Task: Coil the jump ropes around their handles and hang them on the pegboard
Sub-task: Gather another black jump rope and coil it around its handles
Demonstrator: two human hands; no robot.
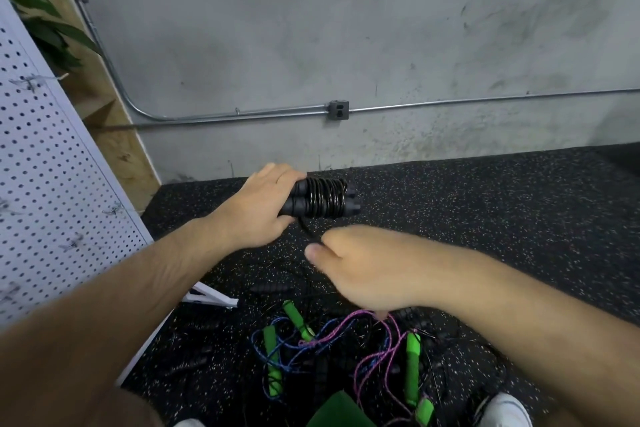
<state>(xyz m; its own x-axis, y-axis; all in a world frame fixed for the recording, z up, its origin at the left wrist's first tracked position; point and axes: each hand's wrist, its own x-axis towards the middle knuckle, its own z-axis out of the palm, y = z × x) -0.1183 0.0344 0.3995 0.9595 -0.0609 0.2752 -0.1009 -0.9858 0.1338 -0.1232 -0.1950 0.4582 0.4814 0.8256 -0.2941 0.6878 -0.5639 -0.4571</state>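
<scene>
From the head camera, the left hand (258, 204) is curled around one end of a black jump rope (322, 199), gripping its two handles (294, 210) side by side above the floor (485, 218). The cord is wound in tight glossy loops around the middle of both handles, and their far tips stick out to the right. A loose strand (306, 227) drops from the bundle down to the right hand (363, 267), which sits just below and nearer the camera with its fingers curled and the thumb pinching the strand.

Lower down, more jump ropes lie tangled on the black speckled floor: green handles (272, 364), a blue cord (263, 347), a pink cord (377, 360) and several black ones. The white pegboard (45, 184) stands at the left with bare wire hooks (71, 244). A grey wall with a metal pipe (485, 99) and an outlet (338, 110) is behind.
</scene>
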